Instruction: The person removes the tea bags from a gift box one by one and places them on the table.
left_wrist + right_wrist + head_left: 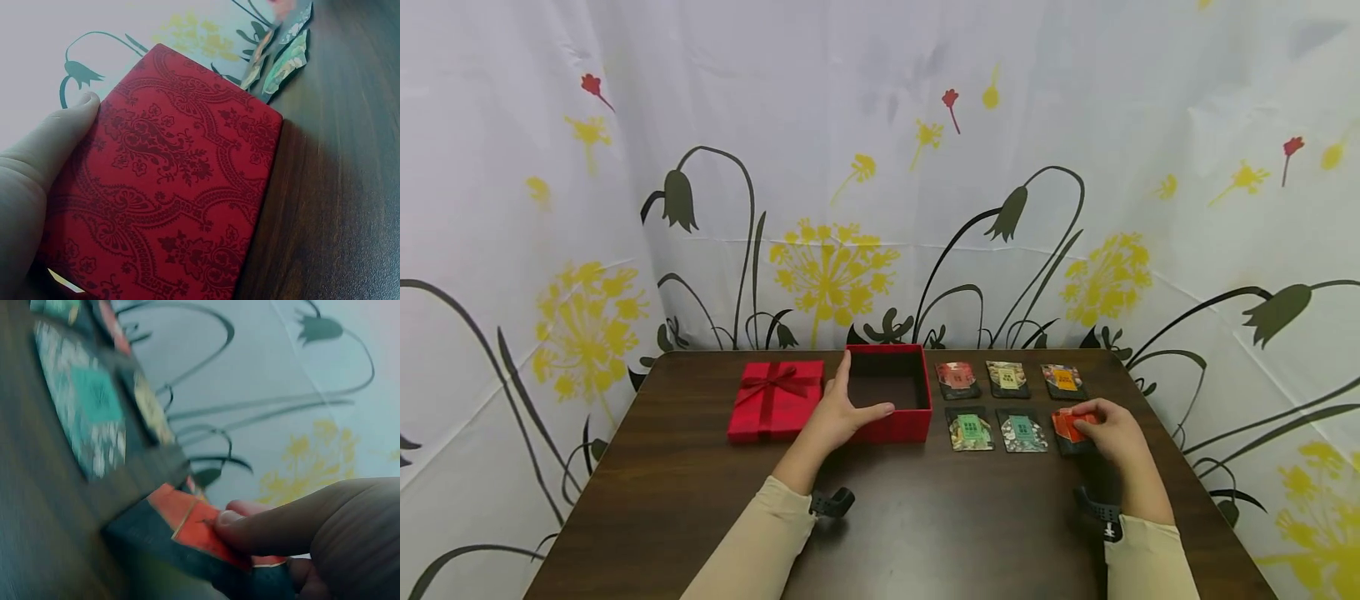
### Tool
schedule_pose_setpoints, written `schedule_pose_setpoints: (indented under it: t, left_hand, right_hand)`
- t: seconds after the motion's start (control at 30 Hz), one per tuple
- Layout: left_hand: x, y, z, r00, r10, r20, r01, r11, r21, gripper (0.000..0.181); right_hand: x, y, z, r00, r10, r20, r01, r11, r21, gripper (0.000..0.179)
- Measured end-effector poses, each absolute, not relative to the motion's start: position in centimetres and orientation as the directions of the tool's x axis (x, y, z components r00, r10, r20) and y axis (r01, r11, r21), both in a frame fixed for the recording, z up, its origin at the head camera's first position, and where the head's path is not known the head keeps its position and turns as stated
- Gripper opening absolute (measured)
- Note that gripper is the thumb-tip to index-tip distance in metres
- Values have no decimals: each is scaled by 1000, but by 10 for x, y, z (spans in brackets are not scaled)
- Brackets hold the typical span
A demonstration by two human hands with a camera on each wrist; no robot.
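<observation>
An uncovered red box (891,427) with a dark inside stands near the back of the table. My left hand (841,412) rests against its left front corner, fingers straight along the left side and thumb over the front rim. In the left wrist view the thumb lies at the top edge of the box's patterned red wall (181,169); the other fingers are hidden. At the far right of the small packets, my right hand (1112,429) pinches an orange and black packet (1063,425). The right wrist view has the thumb on the orange part of this packet (187,515), which is tilted.
Left of the box lies a red lid (760,425) with a ribbon bow. Right of it are a red packet (957,379), a cream packet (1008,380), a yellow-orange packet (1063,382), a green packet (970,429) and a teal packet (1022,431). A flowered curtain (880,167) hangs behind the table.
</observation>
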State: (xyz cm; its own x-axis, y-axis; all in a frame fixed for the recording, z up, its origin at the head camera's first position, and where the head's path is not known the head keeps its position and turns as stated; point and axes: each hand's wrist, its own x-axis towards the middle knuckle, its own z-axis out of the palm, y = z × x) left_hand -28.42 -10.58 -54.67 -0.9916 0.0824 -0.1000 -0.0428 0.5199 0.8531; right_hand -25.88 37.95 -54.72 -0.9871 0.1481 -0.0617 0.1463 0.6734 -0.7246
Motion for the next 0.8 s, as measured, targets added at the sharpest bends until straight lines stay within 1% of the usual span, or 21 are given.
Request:
schedule_pose_setpoints:
  t: [0.07,0.2,0.33,0.43,0.57,0.67,0.8]
  left_hand:
    - [-285,-108,-546,-992,79,-101,-45,520,853,134]
    - [-284,-113,-545,-991,80,-111,-53,526,849,131]
    - [-284,-116,-544,-990,77,-114,-56,532,845,129]
    - [-284,-117,-545,-991,69,-113,-59,534,843,131]
    - [-285,-118,-545,-991,64,-116,-64,535,842,132]
    - [-286,-119,-545,-990,71,-119,-63,538,841,131]
    - [-286,-121,-543,-993,67,-100,-47,549,835,131]
  right_hand:
    - [-260,384,-551,-986,152,-74,161,709,-686,23]
    - [-264,385,-562,-984,150,-98,177,738,-651,23]
    - [-270,382,-568,-985,156,-76,171,794,-583,25]
    - [-273,379,-568,-983,176,-52,175,815,-553,26]
    - [-274,376,-569,-979,186,-83,200,800,-565,32]
    - [-273,375,-571,-974,191,-119,224,786,-575,42]
    - [-273,371,-574,-972,197,-127,234,782,-577,53]
